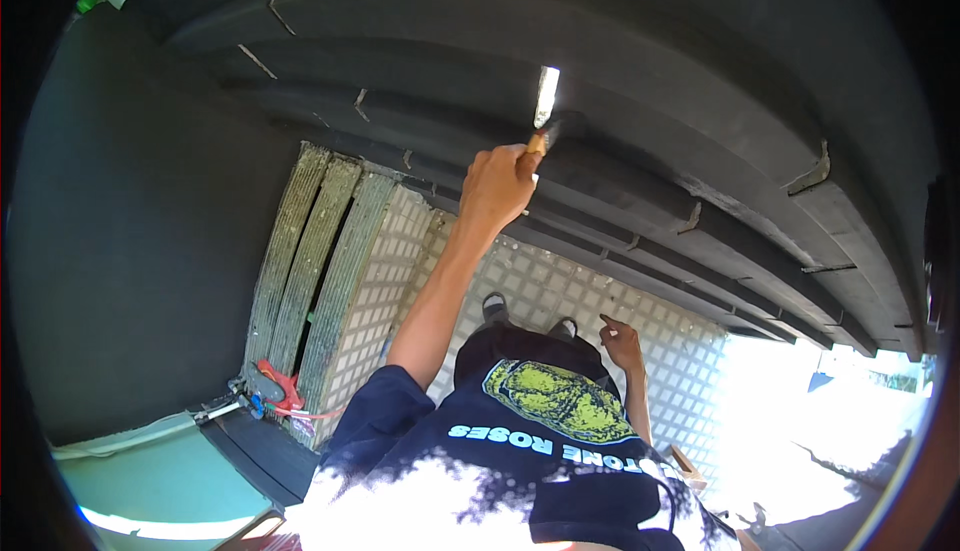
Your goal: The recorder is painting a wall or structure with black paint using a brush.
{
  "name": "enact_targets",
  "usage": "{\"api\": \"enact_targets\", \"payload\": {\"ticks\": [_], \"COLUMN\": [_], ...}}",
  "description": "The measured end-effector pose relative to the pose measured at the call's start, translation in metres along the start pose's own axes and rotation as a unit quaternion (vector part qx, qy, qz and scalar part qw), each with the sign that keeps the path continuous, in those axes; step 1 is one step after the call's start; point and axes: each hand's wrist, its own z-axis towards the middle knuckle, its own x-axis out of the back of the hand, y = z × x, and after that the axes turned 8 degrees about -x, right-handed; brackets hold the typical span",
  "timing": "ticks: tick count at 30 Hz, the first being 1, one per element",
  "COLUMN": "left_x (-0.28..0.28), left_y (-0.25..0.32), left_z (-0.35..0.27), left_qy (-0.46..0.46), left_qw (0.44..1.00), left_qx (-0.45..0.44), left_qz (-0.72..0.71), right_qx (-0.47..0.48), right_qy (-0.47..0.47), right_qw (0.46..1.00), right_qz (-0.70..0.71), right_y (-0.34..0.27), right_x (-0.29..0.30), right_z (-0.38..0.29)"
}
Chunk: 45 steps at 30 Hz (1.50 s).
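My left hand [492, 183] is raised before me and grips a paintbrush by its pale wooden handle [537, 143]. The brush's dark bristles look blurred against a dark grey, ribbed wall of long stepped ledges [645, 123]. Just above the brush a narrow bright strip [547, 93] stands out from the dark surface; I cannot tell whether it is bare material or sunlight. Low by my right side hangs my right hand [621, 344], with nothing seen in it. Its index finger sticks out and the others are partly curled.
Weathered grooved boards [292, 266] stand at left beside a tiled side wall [382, 251]. A pipe fitting [255, 405] with a red plastic piece [279, 386] sits below them. Pale tiled floor [570, 273] runs under my feet. Strong sunlight washes out the right.
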Motion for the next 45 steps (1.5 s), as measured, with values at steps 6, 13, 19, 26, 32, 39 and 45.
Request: {"api": "enact_targets", "payload": {"ticks": [6,13,19,26,32,39,45], "left_x": [0.011,-0.013,-0.002,0.014,-0.049,-0.033,0.004], "left_y": [0.001,0.019,0.011,0.032,0.065,0.056,0.007], "left_z": [-0.039,-0.035,-0.028,-0.026,-0.020,-0.022,0.003], "left_qy": [0.011,0.060,0.002,-0.020,-0.077,-0.142,-0.072], "left_qw": [1.000,0.998,0.995,0.993,0.996,0.988,0.993], "left_qx": [0.021,-0.007,0.043,0.067,0.009,0.023,0.074], "left_qz": [0.010,0.013,0.094,0.099,0.033,-0.054,-0.051], "right_qx": [0.012,-0.036,-0.017,-0.072,-0.063,-0.111,-0.075], "right_qy": [0.011,-0.010,-0.011,-0.013,0.004,-0.033,-0.043], "right_qw": [1.000,0.999,0.999,0.997,0.997,0.993,0.995], "right_qz": [-0.027,-0.016,-0.028,0.005,0.036,0.014,0.054], "right_y": [0.013,0.015,0.023,0.035,0.044,0.057,0.060], "right_x": [0.001,0.013,0.019,0.016,0.022,0.025,0.014], "right_z": [0.003,0.003,0.009,0.005,-0.006,0.002,0.043]}}
